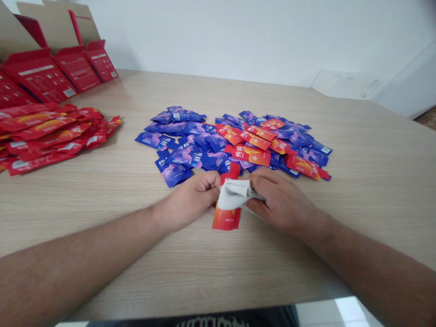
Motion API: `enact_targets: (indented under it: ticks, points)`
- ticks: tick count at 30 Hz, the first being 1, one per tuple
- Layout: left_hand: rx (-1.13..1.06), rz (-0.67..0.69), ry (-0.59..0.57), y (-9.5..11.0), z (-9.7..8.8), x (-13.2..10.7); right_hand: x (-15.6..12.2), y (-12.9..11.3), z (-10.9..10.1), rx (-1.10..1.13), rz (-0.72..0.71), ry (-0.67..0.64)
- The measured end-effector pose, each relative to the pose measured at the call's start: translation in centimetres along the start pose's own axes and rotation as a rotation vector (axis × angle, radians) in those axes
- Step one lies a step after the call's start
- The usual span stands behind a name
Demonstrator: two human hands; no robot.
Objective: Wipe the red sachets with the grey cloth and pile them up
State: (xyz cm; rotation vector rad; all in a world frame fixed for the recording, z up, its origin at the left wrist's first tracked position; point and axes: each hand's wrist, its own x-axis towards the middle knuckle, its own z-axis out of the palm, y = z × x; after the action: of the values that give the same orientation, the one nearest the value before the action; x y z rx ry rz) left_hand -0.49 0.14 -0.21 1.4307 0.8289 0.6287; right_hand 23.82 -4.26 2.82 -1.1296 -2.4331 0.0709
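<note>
My left hand point(195, 195) is closed, its fingers pinching the left edge of a red and orange sachet point(226, 220) held upright above the table. My right hand point(284, 200) grips a folded white cloth point(233, 193), which lies across the front of that sachet and hides its middle. Just beyond both hands spreads a loose pile of small sachets. Most are blue-purple sachets point(177, 171). Several red-orange sachets point(250, 155) lie on top, mainly toward the right half.
On the left side of the wooden table point(163, 277) lies a heap of larger red pouches point(51, 131). Behind it stand several red cardboard boxes point(42, 75) with raised flaps. A white wall point(221, 41) borders the table's far edge.
</note>
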Motion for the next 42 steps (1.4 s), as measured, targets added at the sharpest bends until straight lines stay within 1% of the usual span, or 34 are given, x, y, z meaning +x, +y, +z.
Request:
enact_targets:
  ticks: [3,4,5,6,9,11,12,15,16,17,18,21,23,24,25,28,29,30,31,33,35,37,40,41,42]
  points:
    - [0.002,0.035,-0.008,0.0,-0.1,0.0,-0.2,-0.8,0.1,0.069,-0.159,-0.106]
    - [-0.005,0.041,-0.013,0.0,-0.1,-0.1,-0.3,-1.0,0.0,0.069,-0.180,-0.120]
    - [-0.009,0.041,-0.014,0.0,-0.1,-0.1,-0.3,-0.9,-0.1,0.054,-0.170,-0.112]
    - [-0.016,0.035,-0.014,0.0,-0.1,-0.1,-0.2,-0.7,-0.2,0.027,-0.129,-0.081]
    - [-0.047,-0.013,-0.017,0.0,0.0,0.0,0.0,0.2,-0.4,-0.042,0.054,0.039]
    - [-0.063,-0.029,-0.011,0.0,0.1,0.0,0.1,0.4,-0.2,-0.029,0.083,0.057]
    - [-0.066,-0.025,-0.004,0.0,0.1,0.0,0.1,0.3,-0.1,-0.006,0.054,0.036]
    - [-0.020,0.015,0.011,0.0,0.0,-0.1,-0.2,-0.6,0.2,0.070,-0.123,-0.078]
    - [0.003,0.025,0.009,0.0,0.0,-0.1,-0.2,-0.8,0.2,0.081,-0.164,-0.106]
    - [0.022,0.030,0.005,0.1,0.0,-0.1,-0.3,-0.9,0.1,0.079,-0.175,-0.115]
    - [0.029,0.030,-0.001,0.1,0.0,-0.1,-0.3,-0.9,0.0,0.062,-0.152,-0.104]
    - [-0.015,0.004,-0.021,0.1,0.0,0.0,-0.1,-0.2,-0.2,-0.024,0.040,0.010]
    - [-0.036,-0.010,-0.026,0.1,0.0,0.0,0.0,0.2,-0.2,-0.040,0.116,0.055]
    - [-0.029,-0.007,-0.021,0.1,-0.1,0.0,0.0,0.1,-0.1,-0.024,0.108,0.051]
    - [-0.008,0.002,-0.014,0.1,-0.1,0.0,-0.1,-0.1,0.0,0.001,0.069,0.027]
    - [0.078,0.047,-0.007,0.3,-0.1,-0.1,-0.3,-0.9,0.1,0.067,-0.108,-0.088]
    - [0.099,0.055,-0.008,0.4,-0.1,-0.1,-0.3,-1.1,0.1,0.068,-0.129,-0.102]
    - [0.107,0.057,-0.014,0.4,-0.2,-0.1,-0.3,-1.1,0.0,0.056,-0.114,-0.091]
    - [0.103,0.054,-0.025,0.4,-0.2,-0.2,-0.3,-0.9,-0.1,0.033,-0.065,-0.055]
    - [0.083,0.038,-0.057,0.5,-0.2,-0.2,-0.2,-0.2,-0.2,-0.024,0.066,0.058]
    - [0.103,0.025,-0.078,0.6,-0.2,-0.2,0.0,0.3,-0.2,-0.048,0.130,0.130]
    - [0.150,0.022,-0.069,0.7,-0.2,-0.2,0.0,0.3,-0.1,-0.013,0.087,0.105]
    - [0.147,0.053,-0.049,1.0,-0.1,-0.2,-0.1,-0.5,0.0,0.051,-0.071,-0.038]
    - [0.136,0.065,-0.051,1.0,-0.1,-0.3,-0.1,-0.7,-0.1,0.055,-0.100,-0.065]
    - [0.129,0.070,-0.053,1.1,-0.1,-0.3,-0.1,-0.7,-0.1,0.048,-0.100,-0.069]
